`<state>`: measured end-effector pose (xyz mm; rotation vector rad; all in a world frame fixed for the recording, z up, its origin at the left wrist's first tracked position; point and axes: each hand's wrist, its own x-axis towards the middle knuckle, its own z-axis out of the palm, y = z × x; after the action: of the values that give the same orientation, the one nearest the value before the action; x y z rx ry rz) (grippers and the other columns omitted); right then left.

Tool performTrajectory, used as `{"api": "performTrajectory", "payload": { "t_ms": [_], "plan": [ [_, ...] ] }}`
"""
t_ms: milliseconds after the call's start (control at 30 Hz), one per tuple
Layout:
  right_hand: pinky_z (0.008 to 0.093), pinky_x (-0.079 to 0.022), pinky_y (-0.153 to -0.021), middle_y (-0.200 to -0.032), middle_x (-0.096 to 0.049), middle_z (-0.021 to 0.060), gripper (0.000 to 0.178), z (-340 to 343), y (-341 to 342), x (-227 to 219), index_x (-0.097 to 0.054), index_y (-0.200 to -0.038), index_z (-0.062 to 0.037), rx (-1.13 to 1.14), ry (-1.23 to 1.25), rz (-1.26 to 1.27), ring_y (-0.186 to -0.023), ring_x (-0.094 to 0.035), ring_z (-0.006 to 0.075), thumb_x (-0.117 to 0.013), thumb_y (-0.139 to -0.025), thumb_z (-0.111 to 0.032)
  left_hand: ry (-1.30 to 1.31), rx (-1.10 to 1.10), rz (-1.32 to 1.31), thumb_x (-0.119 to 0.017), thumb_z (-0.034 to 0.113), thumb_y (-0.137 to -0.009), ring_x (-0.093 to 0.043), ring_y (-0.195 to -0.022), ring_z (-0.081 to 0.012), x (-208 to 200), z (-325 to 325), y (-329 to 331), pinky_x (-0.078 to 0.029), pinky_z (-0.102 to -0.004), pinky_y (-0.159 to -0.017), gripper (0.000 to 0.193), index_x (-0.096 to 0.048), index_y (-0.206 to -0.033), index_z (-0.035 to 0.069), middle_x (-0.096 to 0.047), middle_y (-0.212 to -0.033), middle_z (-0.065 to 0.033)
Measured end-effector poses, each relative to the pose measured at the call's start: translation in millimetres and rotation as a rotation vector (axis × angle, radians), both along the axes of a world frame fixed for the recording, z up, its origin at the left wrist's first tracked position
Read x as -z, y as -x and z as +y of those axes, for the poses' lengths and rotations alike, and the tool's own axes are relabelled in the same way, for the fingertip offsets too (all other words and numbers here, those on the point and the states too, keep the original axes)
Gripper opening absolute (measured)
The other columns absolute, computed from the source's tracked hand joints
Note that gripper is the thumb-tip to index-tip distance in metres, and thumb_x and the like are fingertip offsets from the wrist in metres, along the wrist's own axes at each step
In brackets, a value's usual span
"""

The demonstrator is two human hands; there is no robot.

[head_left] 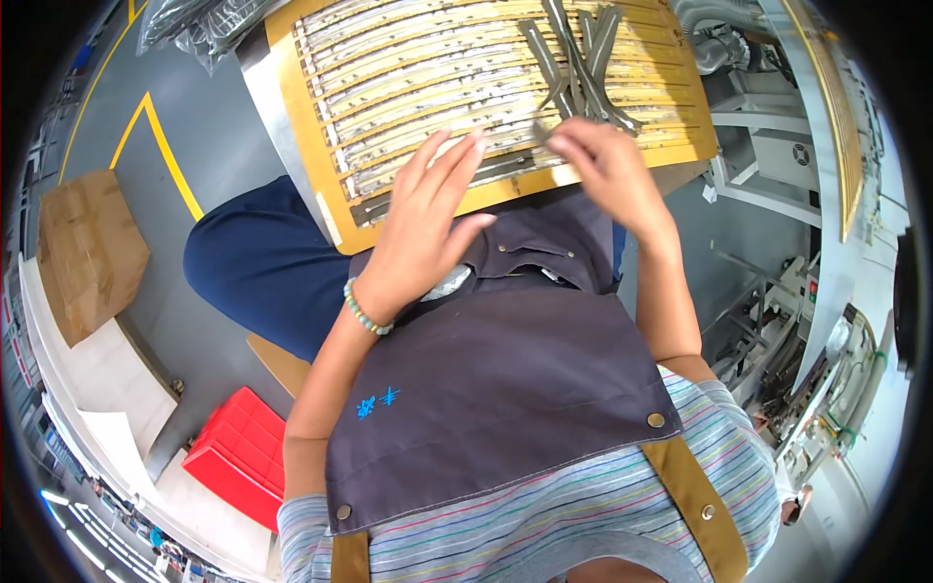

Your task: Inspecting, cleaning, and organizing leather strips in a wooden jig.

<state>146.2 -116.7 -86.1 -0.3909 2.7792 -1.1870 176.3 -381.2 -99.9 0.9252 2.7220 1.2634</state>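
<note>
Grey floor [209,126] with yellow lines spreads to the left of a yellow board [321,155], which lies just beyond the person's lap. Across its far right part, dark strips [583,83] lie in a loose, crossing heap; more sit lengthwise in the nearest row. They look light, thin and limp, likely to bend or tangle rather than break, so an end pinched between thumb and forefinger seems the best hold. How slippery they are, I cannot tell.

The right hand [614,167] is at the heap's near side, thumb and forefinger close together by a dark tip; blur hides whether they grip it. The left hand [423,209], fingers spread, holds nothing visible and covers part of the near left rows.

The heap hides several rows beneath it. Farther out are clear bags [209,34] at far left, a carton [92,248] at left, a red crate [238,457] at near left, and a white frame [768,204] to the right.
</note>
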Motion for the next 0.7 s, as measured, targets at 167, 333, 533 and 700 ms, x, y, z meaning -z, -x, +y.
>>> {"api": "performTrajectory", "payload": {
  "t_ms": [167,333,533,700],
  "plan": [
    [0.0232,-0.051,-0.068,-0.091,-0.070,0.0017,0.034,-38.1,-5.2,-16.7,-0.068,-0.120,-0.0001,-0.085,0.650,-0.620,-0.077,-0.063,0.0092,-0.051,-0.107,-0.026,-0.329,-0.002,-0.568,-0.074,0.005,-0.089,-0.057,-0.127,-0.0244,12.1,4.9,5.2,-0.045,-0.0366,-0.105,0.058,-0.050,-0.141,0.000,-0.061,-0.134,-0.0147],
    [0.0256,-0.054,-0.076,-0.092,-0.067,0.0036,0.049,-27.6,5.3,5.8,-0.064,-0.126,0.0026,-0.111,0.842,-0.818,-0.084,-0.066,0.0128,-0.041,-0.109,-0.038,-0.414,-0.023,-0.825,-0.067,0.008,-0.097,-0.059,-0.093,-0.0076,10.3,-21.1,3.7,-0.049,-0.0244,-0.082,0.038,-0.057,-0.133,0.000,-0.066,-0.119,-0.0040],
    [0.0257,-0.052,-0.076,-0.093,-0.067,0.0024,0.040,-46.6,-0.8,30.5,-0.065,-0.124,-0.0021,-0.136,0.737,-0.744,-0.085,-0.064,0.0104,-0.054,-0.105,-0.035,-0.603,-0.028,-0.858,-0.066,0.009,-0.098,-0.061,-0.106,-0.0096,18.6,-18.7,-3.0,-0.049,-0.0268,-0.093,0.035,-0.057,-0.130,-0.002,-0.066,-0.116,-0.0042],
    [0.0208,-0.052,-0.067,-0.088,-0.068,-0.0001,0.017,-60.3,-8.3,36.3,-0.067,-0.110,-0.0031,-0.096,0.658,-0.812,-0.074,-0.063,0.0054,-0.071,-0.096,-0.012,-0.492,0.031,-0.785,-0.063,0.009,-0.100,-0.062,-0.104,-0.0101,16.9,-17.0,-2.6,-0.048,-0.0261,-0.093,0.029,-0.055,-0.126,0.000,-0.065,-0.108,-0.0039]
  ]
}}
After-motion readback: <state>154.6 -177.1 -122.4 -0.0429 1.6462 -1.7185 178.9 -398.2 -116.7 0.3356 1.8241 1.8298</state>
